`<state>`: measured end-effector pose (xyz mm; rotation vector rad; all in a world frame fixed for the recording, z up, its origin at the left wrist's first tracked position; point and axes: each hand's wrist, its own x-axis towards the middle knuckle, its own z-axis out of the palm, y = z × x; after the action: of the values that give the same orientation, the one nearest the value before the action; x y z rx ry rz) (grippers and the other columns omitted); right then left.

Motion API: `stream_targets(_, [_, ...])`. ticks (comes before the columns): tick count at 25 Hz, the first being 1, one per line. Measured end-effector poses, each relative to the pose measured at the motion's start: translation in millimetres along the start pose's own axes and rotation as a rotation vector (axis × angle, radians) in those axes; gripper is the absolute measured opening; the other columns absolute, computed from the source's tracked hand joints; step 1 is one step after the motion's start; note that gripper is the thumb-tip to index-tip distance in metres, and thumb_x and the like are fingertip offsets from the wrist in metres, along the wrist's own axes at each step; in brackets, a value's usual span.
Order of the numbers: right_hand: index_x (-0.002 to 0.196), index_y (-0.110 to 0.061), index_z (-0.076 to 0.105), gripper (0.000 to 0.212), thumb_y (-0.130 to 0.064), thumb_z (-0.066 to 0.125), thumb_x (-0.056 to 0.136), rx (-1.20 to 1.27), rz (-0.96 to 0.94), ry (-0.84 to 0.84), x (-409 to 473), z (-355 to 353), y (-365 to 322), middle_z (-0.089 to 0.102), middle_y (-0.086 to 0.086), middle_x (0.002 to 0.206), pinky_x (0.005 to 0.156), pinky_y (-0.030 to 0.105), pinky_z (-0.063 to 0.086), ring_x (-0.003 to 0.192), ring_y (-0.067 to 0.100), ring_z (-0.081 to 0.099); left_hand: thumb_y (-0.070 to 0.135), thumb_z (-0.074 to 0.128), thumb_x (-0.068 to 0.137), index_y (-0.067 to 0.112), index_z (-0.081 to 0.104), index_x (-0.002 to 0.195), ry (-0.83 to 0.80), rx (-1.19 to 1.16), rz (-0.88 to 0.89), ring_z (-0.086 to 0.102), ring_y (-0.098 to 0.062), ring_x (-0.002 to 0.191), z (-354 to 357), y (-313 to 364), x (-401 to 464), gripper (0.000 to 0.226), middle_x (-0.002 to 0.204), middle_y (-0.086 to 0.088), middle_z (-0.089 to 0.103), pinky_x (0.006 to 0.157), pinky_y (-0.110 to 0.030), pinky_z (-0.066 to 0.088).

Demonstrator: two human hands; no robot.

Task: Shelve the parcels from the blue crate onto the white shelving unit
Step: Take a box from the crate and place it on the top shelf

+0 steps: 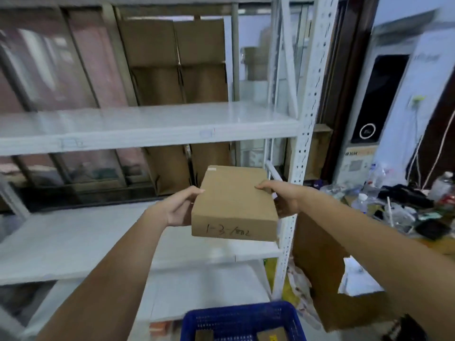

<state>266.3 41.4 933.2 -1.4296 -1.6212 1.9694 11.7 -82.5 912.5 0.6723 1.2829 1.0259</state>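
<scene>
Both hands (pixel 232 205) around cardboard parcel (pixel 234 203)

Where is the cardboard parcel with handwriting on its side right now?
In the head view, the cardboard parcel is centre frame, held between the left hand and right hand, before the white shelving unit, above the blue crate.

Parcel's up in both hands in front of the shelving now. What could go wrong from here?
The cardboard parcel is held only at its side edges by the left hand and right hand, so it might slip. It hangs close to the white upright post and may clip it going in. The blue crate sits at the person's feet, a possible trip hazard.
</scene>
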Motion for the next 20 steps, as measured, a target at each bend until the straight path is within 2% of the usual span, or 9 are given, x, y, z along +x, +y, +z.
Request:
stream_targets(3, [0.095, -0.012, 0.056, 0.027, -0.038, 0.062, 0.089, 0.015, -0.116, 0.006, -30.0, 7.9, -61.5, 0.063, 0.01, 0.091, 0.082, 0.034, 0.052, 0.086, 0.024, 0.063, 0.033, 0.087, 0.045, 0.012, 0.064, 0.11, 0.015, -0.007, 0.119, 0.063, -0.027, 0.09, 3.1, 51.5, -44.8, 0.072, 0.096, -0.011, 0.071, 0.076, -0.036, 0.049])
stream_targets(6, [0.11, -0.011, 0.057, 0.048, -0.046, 0.069, 0.08, -0.012, -0.156, 0.032, -41.1, 21.9, -83.4, 0.067, 0.014, 0.103, 0.091, 0.037, 0.054, 0.098, 0.028, 0.066, 0.033, 0.091, 0.04, 0.01, 0.061, 0.114, 0.025, 0.014, 0.167, 0.061, -0.029, 0.095, 0.5, 69.3, -72.6, 0.084, 0.098, -0.014, 0.071, 0.08, -0.039, 0.048])
stream_targets(8, [0.115, -0.011, 0.055, 0.055, -0.048, 0.069, 0.078, -0.028, -0.179, 0.038, -53.7, 37.4, -88.8, 0.067, 0.016, 0.11, 0.09, 0.039, 0.055, 0.102, 0.031, 0.067, 0.031, 0.09, 0.045, 0.009, 0.063, 0.107, 0.027, -0.013, 0.204, 0.06, -0.03, 0.095, -3.1, 74.7, -94.6, 0.071, 0.092, -0.016, 0.072, 0.082, -0.04, 0.047])
stream_targets(10, [0.116, -0.012, 0.054, 0.057, -0.05, 0.07, 0.076, -0.019, -0.222, 0.053, -68.1, 57.4, -94.7, 0.066, 0.017, 0.114, 0.093, 0.042, 0.053, 0.104, 0.032, 0.067, 0.032, 0.076, 0.067, 0.01, 0.062, 0.101, 0.064, -0.024, 0.234, 0.059, -0.031, 0.094, -9.1, 78.4, -119.8, 0.043, 0.087, -0.015, 0.071, 0.086, -0.04, 0.045])
stream_targets(12, [0.118, -0.014, 0.055, 0.058, -0.051, 0.069, 0.075, -0.021, -0.247, 0.068, -83.7, 81.8, -100.8, 0.065, 0.017, 0.118, 0.095, 0.044, 0.052, 0.106, 0.033, 0.066, 0.034, 0.062, 0.084, 0.011, 0.06, 0.103, 0.106, -0.032, 0.236, 0.059, -0.031, 0.094, -20.9, 81.2, -146.1, 0.03, 0.091, -0.016, 0.069, 0.087, -0.04, 0.045])
stream_targets(14, [0.121, -0.015, 0.056, 0.059, -0.051, 0.068, 0.077, -0.024, -0.271, 0.066, -99.3, 112.1, -107.2, 0.066, 0.016, 0.118, 0.092, 0.042, 0.054, 0.105, 0.032, 0.066, 0.037, 0.062, 0.086, 0.011, 0.059, 0.112, 0.144, -0.025, 0.254, 0.059, -0.032, 0.096, -42.4, 86.2, -173.6, 0.037, 0.1, -0.017, 0.065, 0.086, -0.04, 0.048])
stream_targets(16, [0.122, -0.015, 0.056, 0.059, -0.051, 0.069, 0.077, -0.016, -0.29, 0.056, -111.1, 148.1, -112.5, 0.067, 0.016, 0.116, 0.088, 0.041, 0.055, 0.102, 0.032, 0.067, 0.043, 0.073, 0.075, 0.011, 0.055, 0.127, 0.185, -0.017, 0.287, 0.057, -0.034, 0.106, -67.1, 86.0, -207.4, 0.063, 0.114, -0.018, 0.059, 0.094, -0.043, 0.048])
stream_targets(18, [0.122, -0.017, 0.054, 0.057, -0.052, 0.068, 0.08, -0.02, -0.304, 0.029, -123.5, 191.8, -118.9, 0.067, 0.016, 0.113, 0.079, 0.039, 0.057, 0.098, 0.032, 0.067, 0.047, 0.078, 0.065, 0.013, 0.049, 0.135, 0.248, -0.013, 0.313, 0.054, -0.034, 0.109, -94.9, 80.4, -245.6, 0.083, 0.118, -0.016, 0.052, 0.09, -0.045, 0.049])
stream_targets(20, [0.122, -0.019, 0.052, 0.052, -0.051, 0.065, 0.083, -0.014, -0.308, -0.032, -130.9, 237.1, -125.1, 0.067, 0.017, 0.112, 0.07, 0.037, 0.058, 0.094, 0.032, 0.068, 0.047, 0.073, 0.073, 0.014, 0.055, 0.126, 0.309, -0.039, 0.35, 0.057, -0.034, 0.103, -121.5, 72.5, -284.0, 0.065, 0.113, -0.016, 0.057, 0.078, -0.042, 0.053])
